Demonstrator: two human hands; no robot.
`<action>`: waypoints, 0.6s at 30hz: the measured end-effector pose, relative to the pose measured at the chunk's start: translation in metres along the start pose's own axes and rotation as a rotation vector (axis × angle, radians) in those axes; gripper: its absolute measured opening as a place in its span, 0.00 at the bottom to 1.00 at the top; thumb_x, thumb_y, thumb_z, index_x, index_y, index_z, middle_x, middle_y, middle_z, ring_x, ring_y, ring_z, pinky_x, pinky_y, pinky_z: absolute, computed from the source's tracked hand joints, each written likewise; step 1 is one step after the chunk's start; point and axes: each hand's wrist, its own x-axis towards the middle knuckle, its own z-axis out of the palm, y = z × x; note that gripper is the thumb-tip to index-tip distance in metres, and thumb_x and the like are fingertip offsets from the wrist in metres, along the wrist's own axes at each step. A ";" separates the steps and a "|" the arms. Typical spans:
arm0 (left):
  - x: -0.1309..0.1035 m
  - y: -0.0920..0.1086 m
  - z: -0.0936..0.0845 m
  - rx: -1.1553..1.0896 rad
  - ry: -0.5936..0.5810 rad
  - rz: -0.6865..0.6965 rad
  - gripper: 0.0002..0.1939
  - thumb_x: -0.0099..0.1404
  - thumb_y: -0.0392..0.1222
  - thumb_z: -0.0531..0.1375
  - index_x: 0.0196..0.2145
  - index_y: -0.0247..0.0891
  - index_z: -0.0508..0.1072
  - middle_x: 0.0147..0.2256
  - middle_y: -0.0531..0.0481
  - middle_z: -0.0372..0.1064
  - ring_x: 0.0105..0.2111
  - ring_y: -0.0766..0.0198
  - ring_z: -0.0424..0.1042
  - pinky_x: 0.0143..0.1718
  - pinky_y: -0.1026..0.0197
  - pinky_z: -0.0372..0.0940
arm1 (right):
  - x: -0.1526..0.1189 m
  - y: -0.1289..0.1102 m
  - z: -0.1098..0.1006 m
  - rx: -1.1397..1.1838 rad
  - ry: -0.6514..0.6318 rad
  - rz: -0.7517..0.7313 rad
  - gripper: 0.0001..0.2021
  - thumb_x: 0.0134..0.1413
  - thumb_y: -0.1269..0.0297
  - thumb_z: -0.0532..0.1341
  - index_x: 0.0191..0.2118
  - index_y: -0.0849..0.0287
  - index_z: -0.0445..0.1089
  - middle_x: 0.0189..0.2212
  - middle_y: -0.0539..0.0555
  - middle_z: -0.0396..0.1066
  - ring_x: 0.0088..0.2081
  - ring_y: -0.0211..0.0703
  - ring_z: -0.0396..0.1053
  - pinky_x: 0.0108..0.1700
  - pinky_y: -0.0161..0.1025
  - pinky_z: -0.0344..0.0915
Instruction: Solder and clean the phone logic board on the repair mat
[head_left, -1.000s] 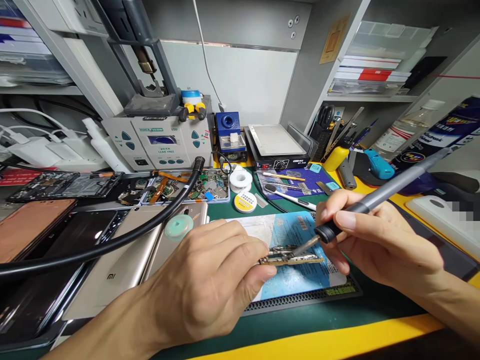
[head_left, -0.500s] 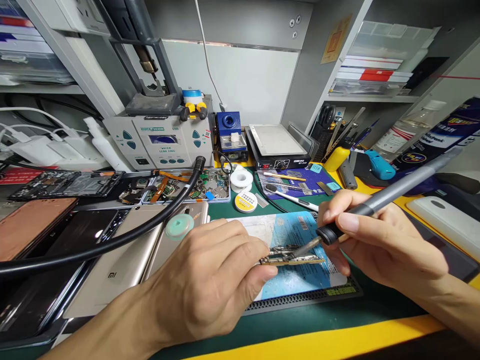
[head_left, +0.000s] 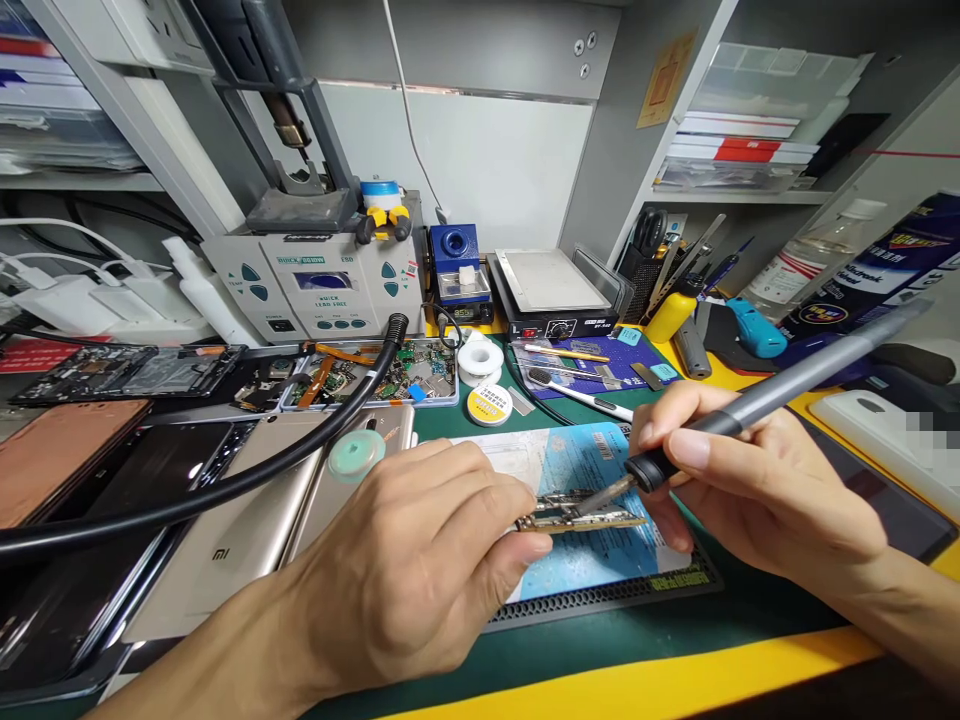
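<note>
My left hand [head_left: 427,540] pinches the left end of a small circuit board [head_left: 600,522] between thumb and fingers, tilted just above a blue-and-white card [head_left: 555,575]. In my right hand [head_left: 757,480] is a grey soldering iron [head_left: 772,395], gripped like a pen near its black collar. The iron's metal tip points down and left and reaches the board's upper face; whether it touches a particular part I cannot tell. Under the card lies a dark perforated mat [head_left: 600,603]. The board's left end is hidden by my left fingers.
A hot-air station [head_left: 322,285] stands at the back left, its black hose [head_left: 225,500] curving over several phones [head_left: 217,540]. A solder spool [head_left: 480,358], a round yellow-and-white tin [head_left: 490,404], a brush [head_left: 577,395] and a heating plate [head_left: 555,290] sit behind the card.
The whole view has shifted slightly. Both hands keep their grips, and the iron's tip has moved a little left along the board.
</note>
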 end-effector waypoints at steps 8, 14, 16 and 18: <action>0.001 -0.001 0.000 0.016 0.000 0.002 0.08 0.76 0.35 0.57 0.47 0.28 0.75 0.37 0.44 0.79 0.36 0.58 0.75 0.37 0.54 0.67 | 0.002 -0.001 0.001 0.046 0.012 -0.008 0.06 0.51 0.59 0.76 0.30 0.53 0.82 0.18 0.50 0.72 0.15 0.41 0.71 0.14 0.32 0.67; 0.001 -0.001 0.001 0.011 -0.003 0.003 0.08 0.76 0.34 0.58 0.47 0.28 0.75 0.37 0.43 0.79 0.36 0.57 0.75 0.37 0.53 0.67 | 0.000 -0.001 -0.002 0.036 0.026 -0.009 0.06 0.52 0.60 0.75 0.30 0.53 0.81 0.22 0.52 0.75 0.16 0.41 0.71 0.14 0.33 0.68; 0.001 -0.001 0.001 0.011 -0.002 0.002 0.08 0.76 0.34 0.57 0.46 0.28 0.75 0.37 0.43 0.78 0.36 0.58 0.75 0.37 0.54 0.66 | 0.000 -0.001 -0.002 0.033 0.032 -0.007 0.06 0.52 0.60 0.75 0.29 0.53 0.81 0.22 0.52 0.75 0.15 0.41 0.71 0.14 0.33 0.68; 0.001 -0.001 0.002 0.010 -0.001 -0.002 0.08 0.76 0.35 0.57 0.46 0.28 0.75 0.36 0.44 0.78 0.35 0.58 0.74 0.36 0.54 0.66 | 0.001 -0.001 -0.001 0.024 0.036 -0.004 0.06 0.51 0.60 0.76 0.29 0.53 0.81 0.22 0.52 0.75 0.15 0.41 0.71 0.14 0.33 0.68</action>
